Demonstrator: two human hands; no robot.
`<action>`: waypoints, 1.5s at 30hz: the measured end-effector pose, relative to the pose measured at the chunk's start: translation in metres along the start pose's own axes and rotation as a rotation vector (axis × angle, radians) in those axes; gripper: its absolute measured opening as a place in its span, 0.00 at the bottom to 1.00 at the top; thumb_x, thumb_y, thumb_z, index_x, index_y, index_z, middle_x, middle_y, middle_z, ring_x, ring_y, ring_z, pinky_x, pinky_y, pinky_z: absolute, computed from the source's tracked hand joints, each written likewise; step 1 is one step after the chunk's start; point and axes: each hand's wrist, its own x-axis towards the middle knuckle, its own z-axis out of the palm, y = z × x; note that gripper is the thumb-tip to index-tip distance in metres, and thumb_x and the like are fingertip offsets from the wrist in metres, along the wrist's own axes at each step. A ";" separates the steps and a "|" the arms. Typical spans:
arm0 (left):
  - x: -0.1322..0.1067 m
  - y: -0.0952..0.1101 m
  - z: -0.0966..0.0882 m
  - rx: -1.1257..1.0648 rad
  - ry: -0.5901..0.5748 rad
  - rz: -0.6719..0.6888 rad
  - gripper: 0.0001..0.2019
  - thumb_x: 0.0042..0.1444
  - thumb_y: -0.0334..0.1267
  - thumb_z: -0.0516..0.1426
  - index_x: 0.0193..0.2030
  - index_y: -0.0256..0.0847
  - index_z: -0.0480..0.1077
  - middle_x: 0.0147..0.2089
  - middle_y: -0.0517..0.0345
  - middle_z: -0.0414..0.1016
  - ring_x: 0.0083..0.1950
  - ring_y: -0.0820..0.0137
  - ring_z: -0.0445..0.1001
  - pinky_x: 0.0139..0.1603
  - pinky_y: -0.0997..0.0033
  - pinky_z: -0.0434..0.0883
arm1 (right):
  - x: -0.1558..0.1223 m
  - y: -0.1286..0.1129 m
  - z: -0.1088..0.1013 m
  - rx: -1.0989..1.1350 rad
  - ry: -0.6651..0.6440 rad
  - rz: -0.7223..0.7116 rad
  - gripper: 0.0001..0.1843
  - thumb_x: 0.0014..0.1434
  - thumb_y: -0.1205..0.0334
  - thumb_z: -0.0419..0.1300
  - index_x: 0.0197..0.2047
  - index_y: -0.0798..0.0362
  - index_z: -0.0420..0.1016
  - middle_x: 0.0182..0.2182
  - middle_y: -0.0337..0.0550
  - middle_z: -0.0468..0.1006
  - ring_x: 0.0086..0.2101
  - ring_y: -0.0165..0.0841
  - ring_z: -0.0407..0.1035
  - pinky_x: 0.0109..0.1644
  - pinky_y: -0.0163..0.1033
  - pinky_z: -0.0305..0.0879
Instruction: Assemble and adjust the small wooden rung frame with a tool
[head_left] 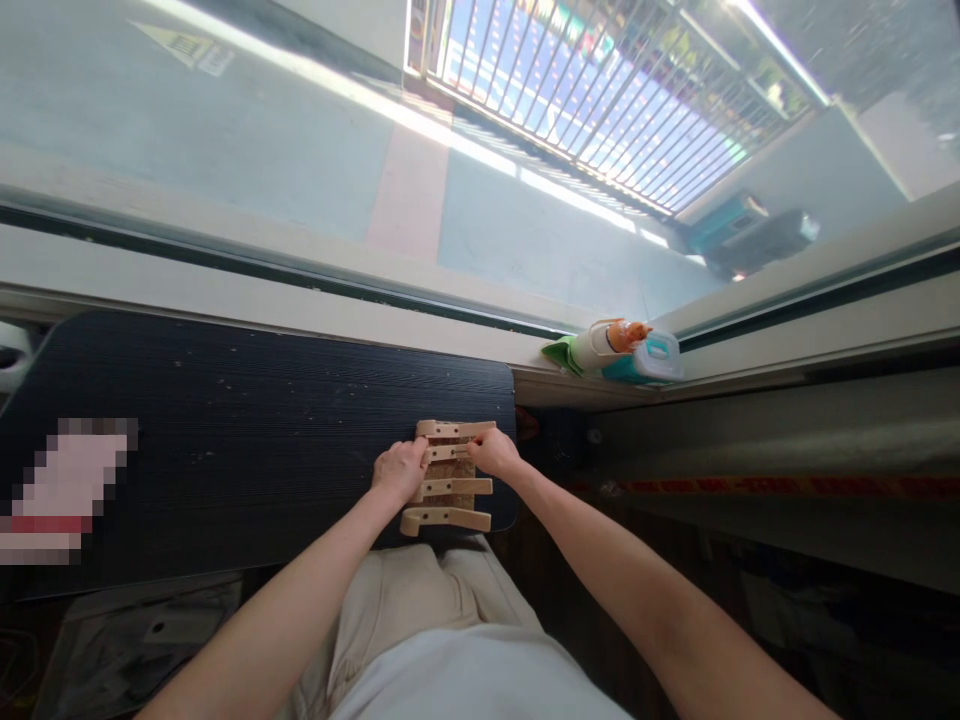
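Observation:
Several pale wooden strips (450, 487) with curled left ends and dark holes lie side by side across a brown speckled panel (459, 470), near the right end of the black table. My left hand (401, 468) is closed around the left end of the second strip from the top. From the right, my right hand (493, 452) reaches over the same strip with its fingers pinched together. A thin, small thing seems to run from those fingertips toward a hole; its kind is too small to make out.
The black table (247, 430) stands against the white window sill (285, 298). A white bottle with an orange top (596, 346) and a teal-and-white container (651, 358) stand on the sill. A pixelated pinkish patch (71, 480) covers something at the table's left.

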 end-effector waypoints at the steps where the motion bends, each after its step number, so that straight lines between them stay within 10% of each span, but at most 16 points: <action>1: 0.000 -0.001 0.001 0.002 0.005 0.005 0.11 0.54 0.38 0.46 0.42 0.44 0.65 0.38 0.53 0.73 0.42 0.64 0.69 0.37 0.67 0.65 | 0.001 0.000 -0.002 -0.004 -0.017 0.003 0.16 0.57 0.58 0.47 0.37 0.53 0.75 0.36 0.47 0.77 0.35 0.33 0.71 0.33 0.32 0.61; 13: 0.000 0.000 0.000 -0.014 -0.008 -0.019 0.12 0.55 0.38 0.45 0.43 0.44 0.66 0.39 0.53 0.73 0.42 0.66 0.69 0.38 0.68 0.65 | -0.017 -0.012 -0.005 -0.582 0.051 -0.711 0.13 0.54 0.75 0.48 0.33 0.59 0.73 0.33 0.52 0.76 0.34 0.36 0.71 0.33 0.37 0.63; 23: -0.001 0.002 -0.001 -0.014 -0.013 -0.026 0.13 0.56 0.39 0.45 0.44 0.44 0.66 0.39 0.52 0.73 0.44 0.65 0.69 0.40 0.67 0.65 | -0.001 -0.011 0.001 -0.011 -0.009 0.078 0.16 0.54 0.57 0.50 0.40 0.54 0.75 0.36 0.50 0.77 0.34 0.36 0.72 0.30 0.34 0.63; 36: -0.002 0.004 -0.004 -0.007 -0.030 -0.053 0.14 0.56 0.38 0.43 0.44 0.44 0.66 0.40 0.51 0.73 0.44 0.65 0.70 0.40 0.67 0.65 | -0.020 -0.024 -0.003 -0.600 0.053 -0.679 0.12 0.53 0.74 0.50 0.34 0.60 0.75 0.33 0.56 0.76 0.33 0.37 0.71 0.32 0.38 0.64; 45: -0.001 0.003 -0.003 -0.001 -0.021 -0.031 0.13 0.56 0.39 0.45 0.43 0.44 0.66 0.39 0.52 0.73 0.44 0.66 0.69 0.39 0.68 0.65 | -0.003 -0.012 -0.002 -0.040 0.037 0.062 0.16 0.55 0.58 0.50 0.39 0.53 0.74 0.36 0.50 0.77 0.36 0.38 0.71 0.33 0.36 0.64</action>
